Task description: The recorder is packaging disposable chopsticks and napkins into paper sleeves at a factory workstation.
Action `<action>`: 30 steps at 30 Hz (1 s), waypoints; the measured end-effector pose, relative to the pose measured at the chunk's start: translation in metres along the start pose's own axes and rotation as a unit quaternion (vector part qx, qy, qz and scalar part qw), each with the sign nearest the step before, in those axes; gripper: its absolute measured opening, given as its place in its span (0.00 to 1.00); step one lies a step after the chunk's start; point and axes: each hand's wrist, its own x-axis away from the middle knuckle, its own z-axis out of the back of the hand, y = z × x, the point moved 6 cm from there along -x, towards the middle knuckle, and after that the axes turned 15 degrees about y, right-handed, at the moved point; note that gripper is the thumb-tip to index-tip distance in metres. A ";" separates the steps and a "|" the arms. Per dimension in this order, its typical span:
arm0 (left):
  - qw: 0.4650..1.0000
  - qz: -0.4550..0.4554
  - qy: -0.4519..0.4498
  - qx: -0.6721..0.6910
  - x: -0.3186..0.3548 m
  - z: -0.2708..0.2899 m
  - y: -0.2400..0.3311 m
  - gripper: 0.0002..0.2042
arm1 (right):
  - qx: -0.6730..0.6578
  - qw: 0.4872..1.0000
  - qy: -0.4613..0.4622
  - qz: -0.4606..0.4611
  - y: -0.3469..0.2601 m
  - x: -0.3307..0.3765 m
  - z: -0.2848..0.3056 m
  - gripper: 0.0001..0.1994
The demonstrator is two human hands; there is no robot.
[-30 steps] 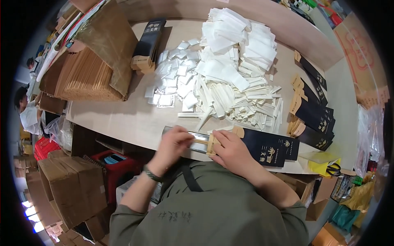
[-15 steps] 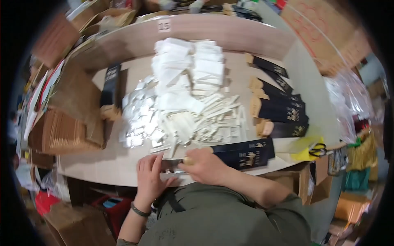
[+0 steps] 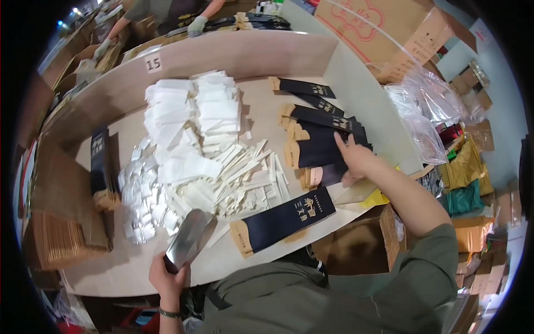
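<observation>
My left hand [image 3: 169, 276] is wrapped round the dark end of a broad-bladed knife [image 3: 192, 236], its shiny metal blade slanting up over the table's near edge. Stretched out at the right, my right hand [image 3: 356, 158] has its fingers spread on a group of flat black packaging sleeves [image 3: 317, 150] with tan ends. Whether it grips one cannot be seen. A larger black sleeve [image 3: 286, 220] with gold print lies flat between my hands. Beyond the knife are white strips [image 3: 245, 183], stacked white paper pieces [image 3: 217, 111] and small shiny silver packets [image 3: 139, 195].
Low side walls [image 3: 250, 53] enclose the table. Brown folded cardboard [image 3: 67, 206] and a dark box [image 3: 100, 167] stand at the left. A yellow piece [image 3: 375, 199] lies by the right edge, above an open carton [image 3: 356, 245]. Across the wall, another person's gloved hand [image 3: 197, 26] shows.
My view has swung to the right. My right hand has left the metal piece and reached across to the black sleeves. My left hand now holds the knife alone, raised.
</observation>
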 end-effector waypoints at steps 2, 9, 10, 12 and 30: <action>1.000 -0.003 0.000 0.004 -0.002 -0.009 -0.001 0.28 | 0.052 0.998 -0.006 0.025 0.014 -0.004 -0.043 0.74; 0.999 -0.013 -0.005 -0.042 0.013 -0.004 -0.021 0.30 | 0.056 0.985 0.150 0.065 0.004 -0.147 -0.010 0.71; 0.999 -0.015 -0.008 -0.042 0.012 -0.004 -0.018 0.30 | 0.053 0.984 0.155 0.064 0.007 -0.174 -0.001 0.71; 0.999 -0.035 0.004 -0.038 0.015 -0.006 -0.021 0.30 | 0.027 0.991 0.127 -0.013 0.020 -0.218 0.012 0.68; 0.999 0.037 0.038 0.003 -0.004 -0.005 0.001 0.29 | -0.260 0.929 0.237 0.113 -0.162 -0.133 -0.015 0.14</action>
